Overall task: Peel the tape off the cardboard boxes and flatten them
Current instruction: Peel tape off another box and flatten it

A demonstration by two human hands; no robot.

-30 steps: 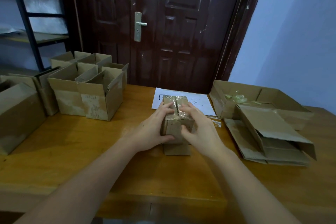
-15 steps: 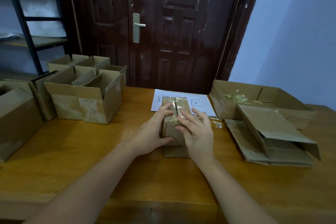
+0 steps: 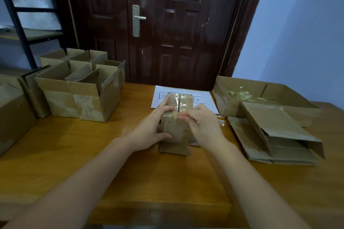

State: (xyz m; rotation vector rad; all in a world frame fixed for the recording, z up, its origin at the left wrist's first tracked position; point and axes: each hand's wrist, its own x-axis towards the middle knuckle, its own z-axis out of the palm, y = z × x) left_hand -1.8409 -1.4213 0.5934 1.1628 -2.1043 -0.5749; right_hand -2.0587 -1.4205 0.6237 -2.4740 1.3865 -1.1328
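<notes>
Near the middle of the table (image 3: 55,154), toward its far edge, we hold the small taped box (image 3: 176,130). Our left hand (image 3: 149,132) grips its left side with curled fingers; our right hand (image 3: 202,126) pinches the tape (image 3: 175,115) at the top seam.

Brown cardboard box (image 3: 175,132), glossy clear tape (image 3: 176,98), orange-brown table (image 3: 74,154)

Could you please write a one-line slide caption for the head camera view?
Left hand steadies a small taped box while the right hand pinches its tape.
</notes>
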